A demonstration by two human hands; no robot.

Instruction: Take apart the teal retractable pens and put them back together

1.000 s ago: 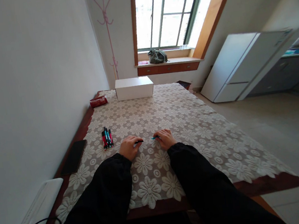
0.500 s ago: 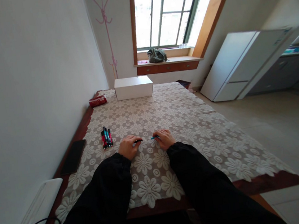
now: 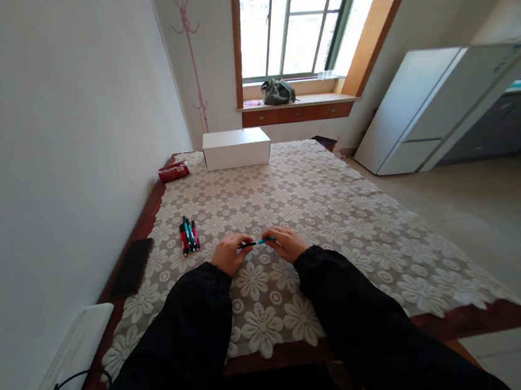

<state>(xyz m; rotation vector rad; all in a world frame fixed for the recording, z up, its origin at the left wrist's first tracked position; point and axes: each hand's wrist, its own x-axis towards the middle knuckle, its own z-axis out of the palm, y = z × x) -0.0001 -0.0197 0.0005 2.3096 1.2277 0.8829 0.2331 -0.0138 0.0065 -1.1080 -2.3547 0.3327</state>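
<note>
My left hand (image 3: 228,254) is closed in a pinch on the black part of a pen (image 3: 248,244). Facing it, my right hand (image 3: 287,243) pinches the teal pen barrel (image 3: 264,241). A short pale stretch, seemingly the refill, shows between the two pen parts, which lie in line just above the cloth. To the left of my left hand, several red, teal and black pens (image 3: 189,236) lie side by side in a small bunch.
A floral lace tablecloth (image 3: 306,183) covers the table. A white box (image 3: 237,153) and a red packet (image 3: 173,171) stand at the far end. Along the left edge lie a black phone-like slab (image 3: 133,267) and a white device with cables (image 3: 73,351), beside the wall.
The black part and the teal barrel have come closer together, so less of the thin white piece shows between them. The whole view has shifted slightly.
</note>
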